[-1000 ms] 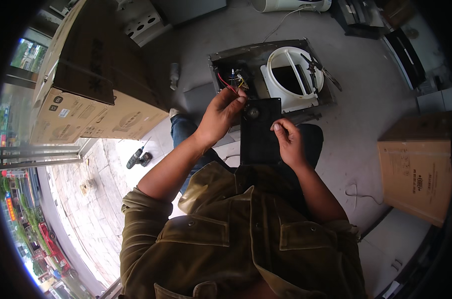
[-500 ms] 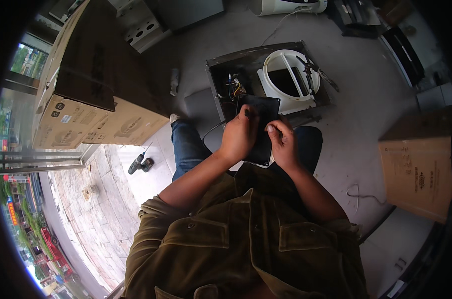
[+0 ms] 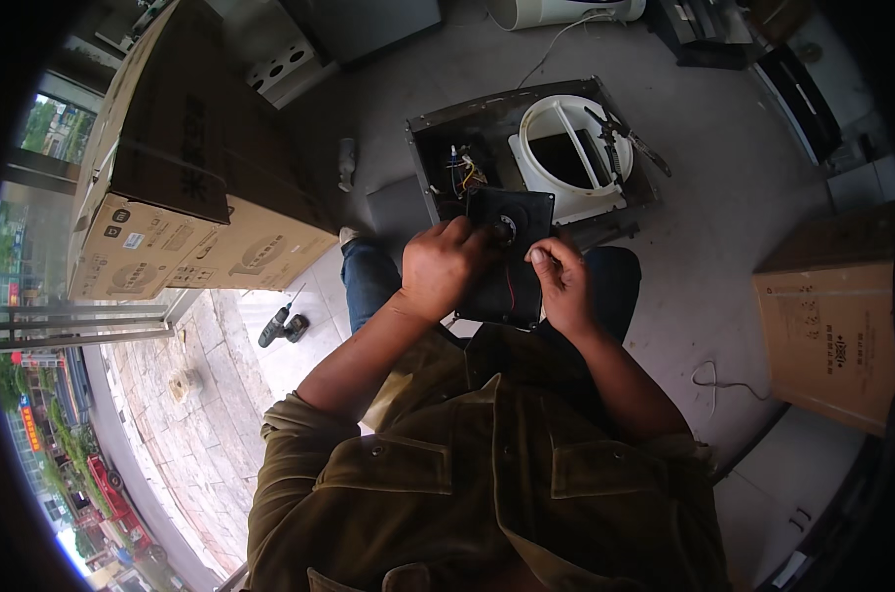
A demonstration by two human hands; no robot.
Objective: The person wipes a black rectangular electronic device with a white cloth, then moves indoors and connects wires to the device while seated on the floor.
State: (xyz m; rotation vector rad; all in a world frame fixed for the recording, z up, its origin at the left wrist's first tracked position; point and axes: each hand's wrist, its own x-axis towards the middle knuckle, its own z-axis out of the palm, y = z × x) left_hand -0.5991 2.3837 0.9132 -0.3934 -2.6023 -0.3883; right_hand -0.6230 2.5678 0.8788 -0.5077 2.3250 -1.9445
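Note:
A flat black panel [image 3: 528, 281] with screw holes at its corners lies tilted over my lap. On its upper half is a small round dark part [image 3: 508, 229] with a pale ring, and a thin red wire [image 3: 511, 288] runs below it. My left hand [image 3: 440, 264] is curled, its fingertips closed at the side of the round part and partly lost in shadow. At the panel's right edge, thumb and forefinger of my right hand [image 3: 564, 286] are pinched together; what is between them is too small to make out.
Ahead sits an open metal housing [image 3: 447, 116] with loose wires [image 3: 464, 173], a white round fan duct [image 3: 534, 111] and pliers [image 3: 613, 138] across it. A cordless drill [image 3: 284, 326] lies on the floor at left. Cartons stand at left [image 3: 171, 237] and right [image 3: 827, 340].
My left hand has turned and shifted slightly left and down, uncovering the round part and the red wire on the panel. My right hand stays at the panel's edge.

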